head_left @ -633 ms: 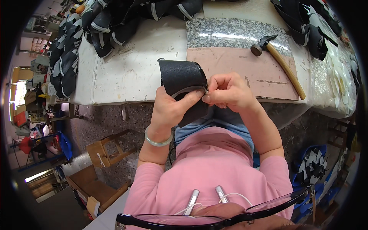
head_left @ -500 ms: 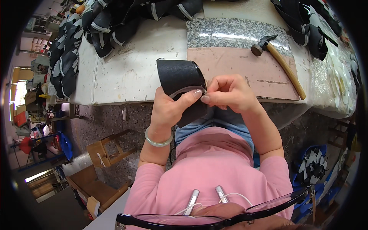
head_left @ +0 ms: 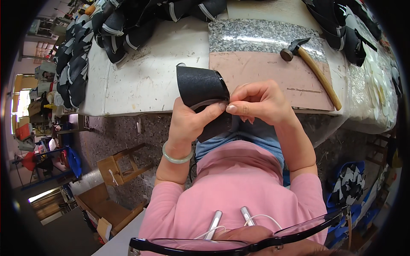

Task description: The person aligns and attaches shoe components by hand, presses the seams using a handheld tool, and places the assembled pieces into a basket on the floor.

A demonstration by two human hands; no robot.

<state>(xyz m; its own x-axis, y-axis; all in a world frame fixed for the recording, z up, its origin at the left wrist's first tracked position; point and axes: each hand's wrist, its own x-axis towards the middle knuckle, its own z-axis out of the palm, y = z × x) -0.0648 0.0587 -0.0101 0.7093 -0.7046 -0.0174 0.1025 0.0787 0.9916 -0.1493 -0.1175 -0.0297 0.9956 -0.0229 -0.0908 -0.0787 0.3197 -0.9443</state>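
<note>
A curved black shoe upper (head_left: 201, 85), with a pale strip along its inner edge, is gripped in my left hand (head_left: 190, 117). The left thumb presses along the lower edge of its opening, while the other fingers are mostly hidden behind it. My right hand (head_left: 260, 102) is closed in a pinch at the right edge of the upper, thumb and index tips together beside the left thumb tip. Whatever is between those right fingertips is too small to make out. Both hands are in front of the table's near edge, above my lap.
On the white table (head_left: 141, 81) lies a pinkish board (head_left: 265, 79) with a wooden-handled hammer (head_left: 318, 77) on it. A speckled slab (head_left: 243, 36) adjoins the board. Black uppers (head_left: 128, 25) are piled at the back left, more (head_left: 337, 30) at the back right. A wooden stool (head_left: 121, 164) stands left.
The shoe upper and both hands have shifted slightly to the right. The left thumb has slid a little under the right fingertips, which keep their pinch at the edge.
</note>
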